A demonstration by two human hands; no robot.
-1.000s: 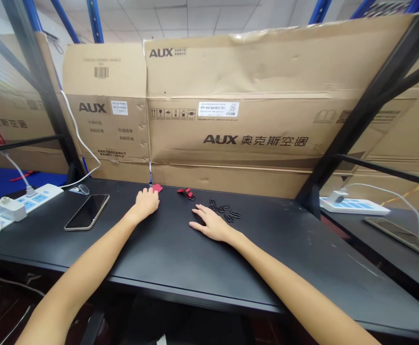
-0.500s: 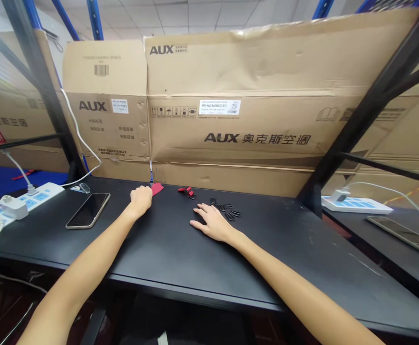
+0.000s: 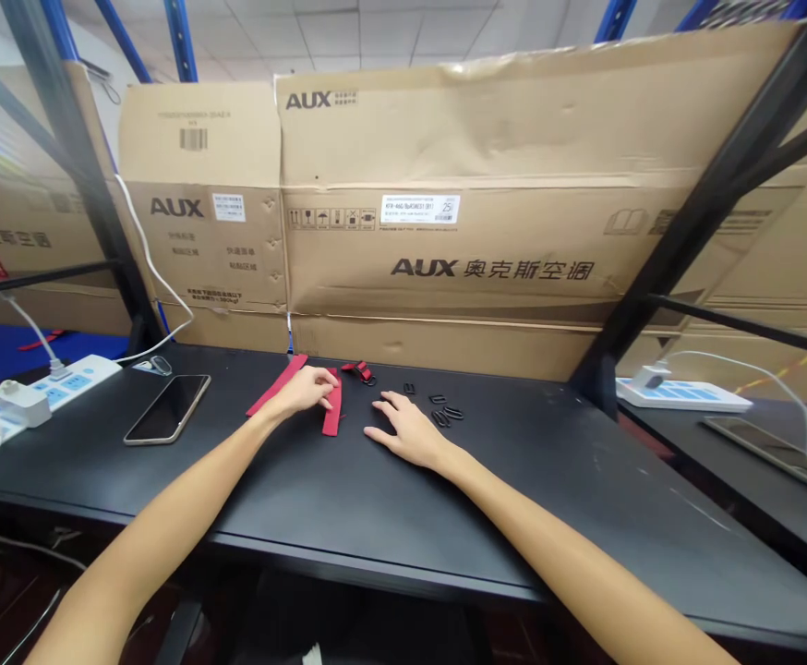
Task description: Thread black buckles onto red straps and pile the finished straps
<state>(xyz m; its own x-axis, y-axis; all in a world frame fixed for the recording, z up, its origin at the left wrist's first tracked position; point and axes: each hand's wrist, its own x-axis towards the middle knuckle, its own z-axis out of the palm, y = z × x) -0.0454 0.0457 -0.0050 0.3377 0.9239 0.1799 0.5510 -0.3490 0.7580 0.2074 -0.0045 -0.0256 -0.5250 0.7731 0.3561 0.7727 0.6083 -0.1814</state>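
My left hand [image 3: 305, 389] is over red webbing on the black table, its fingers loosely curved with thumb and fingertips apart. One red strip [image 3: 275, 390] slants out behind that hand. Another red strip [image 3: 332, 417] lies under the fingertips; whether the two are joined is hidden. Palm down, my right hand [image 3: 407, 432] rests on the table with its fingers spread, holding nothing. Just beyond its fingers lie several small black buckles [image 3: 438, 400], loosely scattered. A short red strap with black hardware [image 3: 360, 371] sits further back, between the hands.
A phone [image 3: 168, 409] lies at the left, near a white power strip [image 3: 89, 377] with plugs and cables. Cardboard panels [image 3: 445, 139] stand along the back edge. A black frame post [image 3: 687, 212] rises at the right, with another power strip [image 3: 684, 394] beyond it.
My left hand has moved right and loosened from a fist; more red webbing now shows on the table. The black buckles are more spread apart, while my right hand has barely moved.
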